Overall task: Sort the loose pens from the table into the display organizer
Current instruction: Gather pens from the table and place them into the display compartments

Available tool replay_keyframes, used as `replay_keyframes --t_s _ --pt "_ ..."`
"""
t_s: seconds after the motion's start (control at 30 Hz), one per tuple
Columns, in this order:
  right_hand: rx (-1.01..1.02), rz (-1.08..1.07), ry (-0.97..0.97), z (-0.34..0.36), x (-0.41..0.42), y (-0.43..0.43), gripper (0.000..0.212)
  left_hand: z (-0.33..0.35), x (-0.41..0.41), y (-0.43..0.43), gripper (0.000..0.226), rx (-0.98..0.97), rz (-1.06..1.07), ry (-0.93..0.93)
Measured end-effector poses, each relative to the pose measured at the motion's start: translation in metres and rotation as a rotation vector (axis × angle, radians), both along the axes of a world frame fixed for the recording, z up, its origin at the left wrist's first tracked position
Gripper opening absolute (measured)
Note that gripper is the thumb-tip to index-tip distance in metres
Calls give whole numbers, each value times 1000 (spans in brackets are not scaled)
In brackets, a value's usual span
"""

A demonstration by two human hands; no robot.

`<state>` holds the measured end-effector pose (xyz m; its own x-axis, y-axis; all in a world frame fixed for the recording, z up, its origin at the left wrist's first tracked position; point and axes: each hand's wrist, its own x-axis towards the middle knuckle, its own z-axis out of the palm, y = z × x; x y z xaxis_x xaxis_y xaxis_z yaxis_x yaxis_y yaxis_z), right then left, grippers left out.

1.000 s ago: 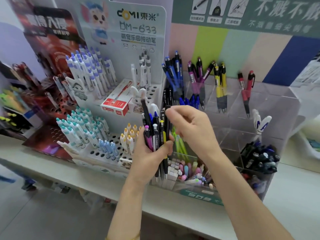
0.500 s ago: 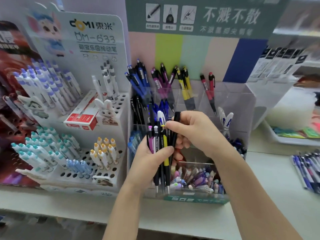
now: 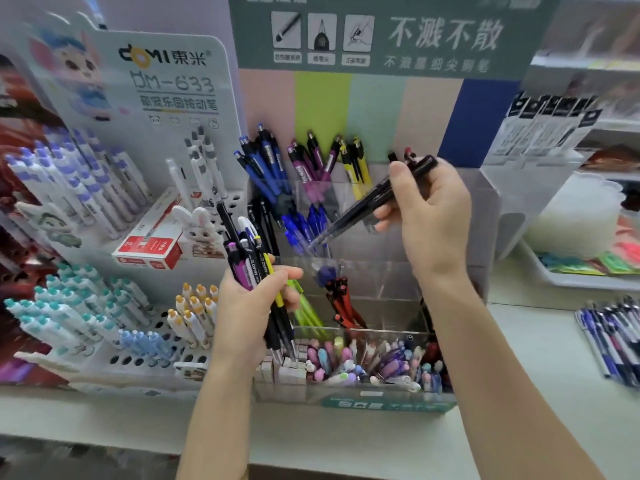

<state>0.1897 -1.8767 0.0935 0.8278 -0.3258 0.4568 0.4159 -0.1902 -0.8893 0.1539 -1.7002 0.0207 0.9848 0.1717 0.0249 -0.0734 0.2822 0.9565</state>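
Fingers (image 3: 384, 216) of the right hand (image 3: 429, 216) I am watching are pinching a black pen (image 3: 363, 202), slanting it tip-down over the clear display organizer (image 3: 391, 282), just above its blue pens (image 3: 304, 226). The left hand (image 3: 252, 306) is gripping a bundle of pens (image 3: 256, 268) upright before the organizer's front. Loose pens (image 3: 613, 337) are lying on the table (image 3: 540, 358), well apart to the right.

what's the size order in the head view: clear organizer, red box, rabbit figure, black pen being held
1. clear organizer
2. red box
3. rabbit figure
Unranked: black pen. It looks longer than the box but thinner, and it is nearer the camera in the right hand.
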Motion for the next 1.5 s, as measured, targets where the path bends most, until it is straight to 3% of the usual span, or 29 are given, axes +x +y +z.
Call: replay_keyframes --t_s 0.1,0.27,0.57,0.63,0.73,0.83,0.9,1.13,1.33,1.5 --pt "-98 93 -39 0 7 34 13 -3 -2 8 18 -102 -1 -17" --pt "-402 102 -96 -9 29 76 23 -8 -5 23 24 -137 -22 -50" --pt "-910 204 276 -11 40 112 29 -16 -10 32 22 -62 -118 -66" --pt "-891 213 279 -8 37 108 32 -17 -11 32 23 -66 -134 -80" --pt "-724 228 163 -2 31 99 11 -18 -10 32 27 -15 -157 -96" --pt "-446 442 237 9 16 88 7 -19 -10 33 37 29 -217 -104" --pt "-370 598 287 14 7 80 8 -18 -9 32 40 -3 -241 -105" --pt "-486 668 304 6 5 73 32 -11 -6 23 27 -129 -335 -91" --pt "-473 618 326 8 8 67 14 -4 -8 22 29 -183 -429 -88" --pt "-552 599 309 9 11 65 12 -1 -9 19 34 -205 -466 -59"
